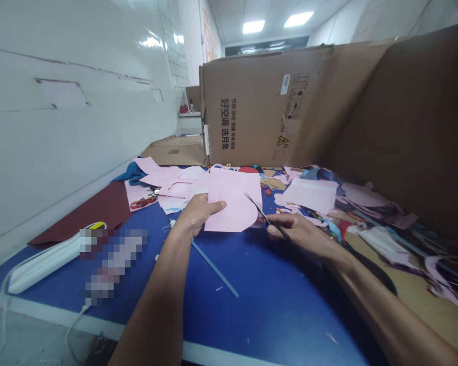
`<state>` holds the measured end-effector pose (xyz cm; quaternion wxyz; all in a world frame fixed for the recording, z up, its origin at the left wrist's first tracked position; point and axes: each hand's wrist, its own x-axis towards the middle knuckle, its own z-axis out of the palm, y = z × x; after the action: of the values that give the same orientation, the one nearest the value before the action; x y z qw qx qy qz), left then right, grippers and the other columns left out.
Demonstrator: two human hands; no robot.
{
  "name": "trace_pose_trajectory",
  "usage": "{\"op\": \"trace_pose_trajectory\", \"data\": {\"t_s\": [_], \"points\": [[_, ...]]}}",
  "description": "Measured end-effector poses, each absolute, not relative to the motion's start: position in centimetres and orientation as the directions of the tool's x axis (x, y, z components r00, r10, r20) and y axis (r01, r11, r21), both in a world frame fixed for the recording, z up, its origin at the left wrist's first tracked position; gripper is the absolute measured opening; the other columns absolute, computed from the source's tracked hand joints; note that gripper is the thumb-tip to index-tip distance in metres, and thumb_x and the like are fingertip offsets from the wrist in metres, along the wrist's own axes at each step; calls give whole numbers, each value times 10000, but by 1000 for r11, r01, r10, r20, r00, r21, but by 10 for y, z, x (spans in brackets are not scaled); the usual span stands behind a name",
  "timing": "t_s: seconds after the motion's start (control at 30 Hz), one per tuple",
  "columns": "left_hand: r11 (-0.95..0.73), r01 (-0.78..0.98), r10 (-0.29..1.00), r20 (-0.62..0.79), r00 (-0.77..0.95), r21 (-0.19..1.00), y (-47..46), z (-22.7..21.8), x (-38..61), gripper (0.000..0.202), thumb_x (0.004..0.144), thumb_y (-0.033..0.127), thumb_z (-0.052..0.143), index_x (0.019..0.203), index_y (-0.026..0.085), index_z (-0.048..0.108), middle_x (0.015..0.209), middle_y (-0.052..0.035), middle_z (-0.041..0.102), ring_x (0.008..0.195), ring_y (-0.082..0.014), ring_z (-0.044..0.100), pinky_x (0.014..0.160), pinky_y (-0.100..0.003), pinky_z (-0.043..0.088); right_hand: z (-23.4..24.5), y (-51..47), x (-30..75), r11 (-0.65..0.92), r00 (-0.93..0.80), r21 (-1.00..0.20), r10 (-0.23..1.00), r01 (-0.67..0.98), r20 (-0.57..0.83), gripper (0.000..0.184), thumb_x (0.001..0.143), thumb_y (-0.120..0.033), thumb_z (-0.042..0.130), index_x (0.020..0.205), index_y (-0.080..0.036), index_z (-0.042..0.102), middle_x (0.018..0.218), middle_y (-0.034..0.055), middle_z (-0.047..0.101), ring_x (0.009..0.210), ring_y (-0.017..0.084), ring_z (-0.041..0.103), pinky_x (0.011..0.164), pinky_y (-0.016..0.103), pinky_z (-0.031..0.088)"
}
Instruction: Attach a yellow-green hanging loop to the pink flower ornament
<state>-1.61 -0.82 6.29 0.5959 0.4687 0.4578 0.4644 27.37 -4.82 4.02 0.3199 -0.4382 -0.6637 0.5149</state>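
My left hand (200,216) pinches a pink paper sheet (231,201) at its left edge, holding it up just above the table. The sheet has a rounded lower right edge. My right hand (290,231) grips a pair of black-handled scissors (269,218), whose handles are partly hidden by my fingers. The thin dark blades (256,205) point up and left, and their tips reach the sheet's right edge. I cannot tell whether they are cutting it.
The blue tabletop (275,305) is strewn with pink and printed scraps. A thin blue strip (213,268) lies below my left wrist. A white cable and white flat object (41,264) lie at the left, beside a dark red sheet (95,211). Cardboard (259,107) stands behind, with a white wall (68,101) at the left.
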Motion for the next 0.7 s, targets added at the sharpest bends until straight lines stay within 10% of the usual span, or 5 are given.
{"op": "trace_pose_trajectory", "data": {"t_s": [0.7], "points": [[111,-195,991,-94,90,975,-12,63,1,209,730,172,858,933,127,833,914,-161,844,827,-287,803,802,-405,632,31,-44,275,117,-331,-958,943,261,25,572,842,-654,806,1180,-193,838,836,23,669,791,189,536,753,332,395]]}}
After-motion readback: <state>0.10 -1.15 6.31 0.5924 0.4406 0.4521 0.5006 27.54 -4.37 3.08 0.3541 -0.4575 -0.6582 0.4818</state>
